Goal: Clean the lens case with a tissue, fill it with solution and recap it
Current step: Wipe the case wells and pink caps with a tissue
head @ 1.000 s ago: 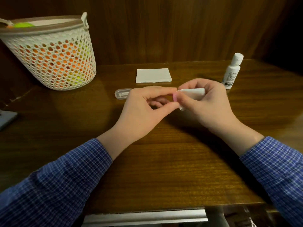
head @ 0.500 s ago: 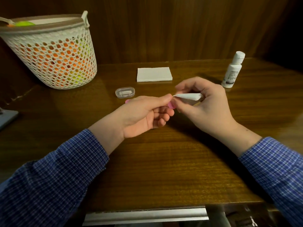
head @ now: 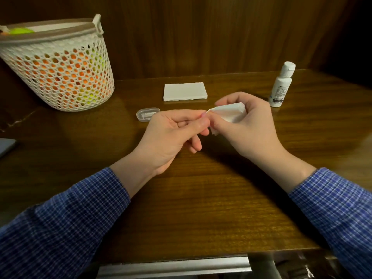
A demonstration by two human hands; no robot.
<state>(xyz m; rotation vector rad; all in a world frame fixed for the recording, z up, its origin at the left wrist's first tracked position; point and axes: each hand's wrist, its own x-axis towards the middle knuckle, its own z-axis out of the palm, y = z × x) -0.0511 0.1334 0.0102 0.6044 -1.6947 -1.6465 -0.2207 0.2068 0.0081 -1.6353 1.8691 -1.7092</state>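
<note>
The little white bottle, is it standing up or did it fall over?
Standing up. The bottle rests on its base on the table, cap on top, at the far right, and neither hand touches it.

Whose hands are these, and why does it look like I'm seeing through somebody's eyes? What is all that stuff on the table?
It looks that way because the camera sits on a person's head and looks down at their own two hands. There is no machine here, only a person in blue checked sleeves at a wooden table. The right hand holds a white tissue. The left hand pinches something small and pink, mostly hidden by the fingers; it is probably part of the lens case being wiped. On the table lie a stack of folded tissues, a small clear plastic box and a white bottle of solution standing upright with its cap on. At the far left stands a white basket full of holes.
</note>
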